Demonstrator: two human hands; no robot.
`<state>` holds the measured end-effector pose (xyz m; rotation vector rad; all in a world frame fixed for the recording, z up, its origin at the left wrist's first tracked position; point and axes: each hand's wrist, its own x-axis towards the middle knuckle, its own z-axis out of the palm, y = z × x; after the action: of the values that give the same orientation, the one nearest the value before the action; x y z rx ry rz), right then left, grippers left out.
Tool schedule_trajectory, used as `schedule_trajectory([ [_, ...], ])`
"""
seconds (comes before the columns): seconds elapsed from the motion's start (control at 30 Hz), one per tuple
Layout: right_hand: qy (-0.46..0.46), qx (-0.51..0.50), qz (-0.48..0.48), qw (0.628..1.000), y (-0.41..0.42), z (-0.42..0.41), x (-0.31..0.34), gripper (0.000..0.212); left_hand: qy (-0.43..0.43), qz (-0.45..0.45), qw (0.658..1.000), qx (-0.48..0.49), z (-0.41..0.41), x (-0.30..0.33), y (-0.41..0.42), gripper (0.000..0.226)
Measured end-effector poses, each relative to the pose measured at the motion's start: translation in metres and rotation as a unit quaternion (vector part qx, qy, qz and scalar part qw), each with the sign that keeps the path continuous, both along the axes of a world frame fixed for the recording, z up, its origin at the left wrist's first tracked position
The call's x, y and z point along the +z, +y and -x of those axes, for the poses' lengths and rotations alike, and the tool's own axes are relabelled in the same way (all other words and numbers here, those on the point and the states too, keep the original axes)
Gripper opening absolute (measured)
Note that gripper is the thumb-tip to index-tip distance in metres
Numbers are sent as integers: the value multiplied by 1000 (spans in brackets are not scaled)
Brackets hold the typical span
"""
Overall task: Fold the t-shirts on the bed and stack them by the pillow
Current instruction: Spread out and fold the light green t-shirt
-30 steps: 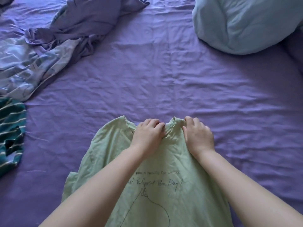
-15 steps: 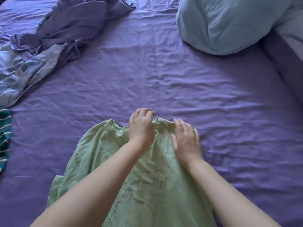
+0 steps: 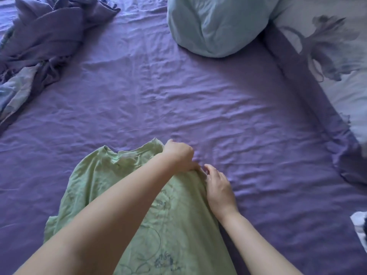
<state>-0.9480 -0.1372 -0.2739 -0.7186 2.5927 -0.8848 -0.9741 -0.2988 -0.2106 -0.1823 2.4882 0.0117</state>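
Observation:
A pale green t-shirt (image 3: pixel 103 183) with a dark line drawing lies spread on the purple bed sheet (image 3: pixel 218 108), collar towards the far side. My left hand (image 3: pixel 179 154) reaches across the shirt and grips its right shoulder, fingers curled into the cloth. My right hand (image 3: pixel 219 188) holds the shirt's right edge just below the left hand, fingers tucked under the fabric. A light blue pillow (image 3: pixel 216 22) sits at the far right of the bed.
A crumpled purple garment (image 3: pixel 51 30) and a pale blue patterned one (image 3: pixel 14 96) lie bunched at the far left. A white flowered cover (image 3: pixel 337 48) borders the bed on the right. A small white and dark object (image 3: pixel 360 229) shows at the right edge.
Both hands have moved from the collar to the shirt's right shoulder and side edge. The view has swung right, so the striped green garment at the left has dropped out of sight.

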Motion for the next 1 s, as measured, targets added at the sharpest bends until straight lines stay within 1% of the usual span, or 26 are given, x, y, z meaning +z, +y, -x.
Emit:
schedule_trajectory([
  [0.03,-50,-18,12,999,-1,2,7,36,-14,-21,1000,6,0,1,1,37],
  [0.1,-144,-54,55,986,-2,6,16,36,11,-111,992,52,-2,3,-1,19],
  [0.13,-193,-66,84,975,-2,8,20,41,41,-170,981,81,-3,6,-4,19],
  [0.17,-247,-71,111,960,-2,9,24,50,66,-227,966,103,-2,9,-7,24],
  [0.23,-361,-71,182,912,-1,11,27,72,72,-308,939,134,2,21,-11,34],
  [0.3,-467,-73,236,849,-1,14,30,89,45,-388,902,186,6,34,-12,43],
  [0.33,-501,-65,245,827,-1,16,32,90,41,-424,881,203,9,40,-12,47],
  [0.37,-519,-51,250,816,-1,18,36,84,42,-450,866,213,11,43,-13,49],
  [0.4,-524,-39,255,811,-1,20,40,72,46,-465,856,220,12,46,-14,51],
  [0.43,-518,-34,255,816,0,21,46,55,45,-472,851,227,13,49,-15,52],
  [0.47,-507,-42,249,824,1,23,52,39,51,-463,856,225,15,50,-16,52],
  [0.5,-497,-60,246,830,3,25,56,28,64,-433,874,212,16,49,-18,52],
  [0.53,-490,-74,248,832,7,28,57,23,80,-389,898,188,17,49,-19,51],
  [0.57,-487,-78,256,832,10,30,58,22,91,-342,921,160,16,46,-20,50],
  [0.6,-485,-77,259,832,14,33,59,25,95,-299,940,133,16,44,-20,47],
  [0.67,-489,-67,239,837,19,38,63,30,112,-230,962,94,16,42,-17,38],
  [0.73,-468,-61,213,856,23,43,66,23,152,-173,970,80,18,41,-14,33],
  [0.83,-423,-79,184,884,31,55,71,25,175,-117,975,77,21,35,-8,33],
  [0.87,-393,-79,158,902,35,60,72,29,172,-111,976,78,22,31,-7,32],
  [0.9,-343,-77,114,929,38,65,72,29,167,-108,977,80,24,28,-5,32],
  [0.93,-282,-74,69,954,42,69,70,25,161,-109,977,85,25,24,-2,33],
  [0.97,-231,-79,38,969,45,72,68,20,157,-110,977,89,26,20,1,34],
  [1.0,-200,-93,35,975,48,75,66,16,155,-108,978,94,27,15,6,35],
])
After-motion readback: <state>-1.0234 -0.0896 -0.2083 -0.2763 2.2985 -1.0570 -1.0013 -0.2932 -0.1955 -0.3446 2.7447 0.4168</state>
